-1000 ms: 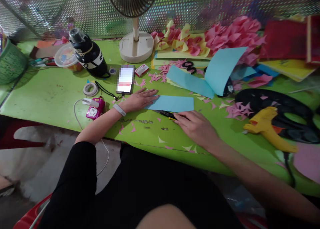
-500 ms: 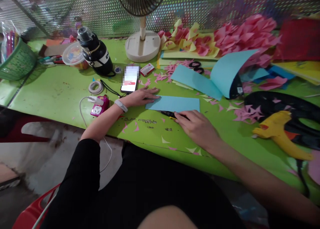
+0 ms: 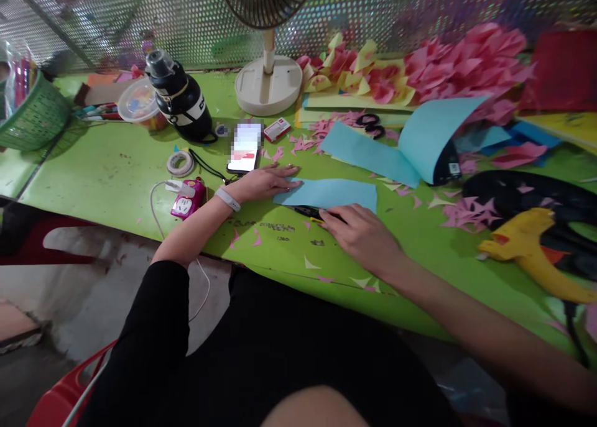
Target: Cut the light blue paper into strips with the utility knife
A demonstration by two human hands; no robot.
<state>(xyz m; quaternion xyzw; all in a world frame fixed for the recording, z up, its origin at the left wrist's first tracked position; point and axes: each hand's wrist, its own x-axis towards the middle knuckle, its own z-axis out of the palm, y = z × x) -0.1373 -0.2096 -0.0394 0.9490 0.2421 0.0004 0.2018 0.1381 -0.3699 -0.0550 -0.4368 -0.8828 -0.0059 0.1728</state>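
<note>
A strip of light blue paper (image 3: 333, 192) lies on the green table in front of me. My left hand (image 3: 270, 181) rests flat on the paper's left end, its fingers stretched out. My right hand (image 3: 357, 231) is closed around a slim black and yellow utility knife (image 3: 308, 214), which points left along the paper's near edge. Part of the knife is hidden by the paper and by my fingers. The paper's near edge is slightly lifted over the knife.
Behind the paper lie a phone (image 3: 245, 147), a small red and white box (image 3: 277, 130) and black-handled scissors (image 3: 370, 125). More blue sheets (image 3: 368, 150) and pink scraps lie right, near a yellow glue gun (image 3: 532, 247). A bottle (image 3: 181, 101) and fan (image 3: 268, 85) stand behind.
My right hand and the knife have slid a little to the left along the paper's near edge. The paper now looks slightly wavy. My left hand stays in place.
</note>
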